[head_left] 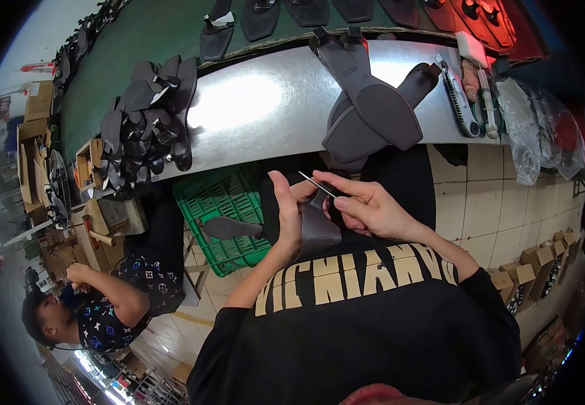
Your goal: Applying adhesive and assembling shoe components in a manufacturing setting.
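A dark sandal (318,226) lies over my lap, between my hands. Against its left side is my left hand (288,210), thumb raised and fingers curled round the sandal, partly hidden behind it. From the right, my right hand (368,204) pinches a thin, straight metal tool (317,183) between thumb and forefinger. The tool's bright tip points up and left toward my left hand's fingers; its exact kind is unclear. My right hand's other fingers curl beside the sandal's straps.
Ahead is a metal bench (252,101) with stacked sandals (373,111), a sandal heap (147,118), a utility knife (458,98) and a syringe (487,101). A green crate (228,253) holding a sole stands lower left. Another person (103,304) sits at left.
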Motion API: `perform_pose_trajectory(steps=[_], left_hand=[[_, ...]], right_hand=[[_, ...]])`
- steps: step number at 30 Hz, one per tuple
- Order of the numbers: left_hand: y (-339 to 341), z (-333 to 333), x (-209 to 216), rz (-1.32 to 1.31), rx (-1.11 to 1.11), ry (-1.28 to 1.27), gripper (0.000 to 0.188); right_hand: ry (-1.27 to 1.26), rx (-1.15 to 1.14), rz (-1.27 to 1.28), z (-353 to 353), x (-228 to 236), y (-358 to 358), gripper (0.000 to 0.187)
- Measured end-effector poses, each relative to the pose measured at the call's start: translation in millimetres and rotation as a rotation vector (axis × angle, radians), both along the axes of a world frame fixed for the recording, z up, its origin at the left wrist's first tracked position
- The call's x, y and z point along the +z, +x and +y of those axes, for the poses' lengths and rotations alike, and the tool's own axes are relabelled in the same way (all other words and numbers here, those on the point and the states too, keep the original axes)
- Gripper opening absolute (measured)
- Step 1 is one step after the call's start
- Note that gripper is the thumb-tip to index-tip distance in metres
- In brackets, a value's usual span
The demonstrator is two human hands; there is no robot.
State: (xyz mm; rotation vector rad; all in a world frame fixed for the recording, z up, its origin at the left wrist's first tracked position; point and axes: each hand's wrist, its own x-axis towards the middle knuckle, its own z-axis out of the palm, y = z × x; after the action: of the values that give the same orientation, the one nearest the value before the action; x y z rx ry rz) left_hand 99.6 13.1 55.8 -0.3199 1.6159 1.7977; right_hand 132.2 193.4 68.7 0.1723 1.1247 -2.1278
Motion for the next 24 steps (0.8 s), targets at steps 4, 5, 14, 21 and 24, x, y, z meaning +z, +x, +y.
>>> perform_pose_trajectory(steps=[4,5,14,21,24], left_hand=[[3,-2,-8,-0.051,0.020,0.067,0.099],[2,-3,-11,-0.030,-0.009,0.085,0.098],[-33,-30,1,-0.065,-0.150,0.323,0.022],[-129,-170,105,0.893,0.318,-0.032,0.016],[-134,-196,147,1.053,0.787,-0.191,0.013]], right_hand=[[0.025,-0.001,0.027,1,-6,2,0.049],[0.028,0.006,0.025,2,-6,0,0.049],[-0.006,-0.122,-0.054,11,8,-22,0.044],[0.045,-0.445,0.147,35,9,-34,0.046],[0.077,-0.418,0.195,27,5,-38,0.044]])
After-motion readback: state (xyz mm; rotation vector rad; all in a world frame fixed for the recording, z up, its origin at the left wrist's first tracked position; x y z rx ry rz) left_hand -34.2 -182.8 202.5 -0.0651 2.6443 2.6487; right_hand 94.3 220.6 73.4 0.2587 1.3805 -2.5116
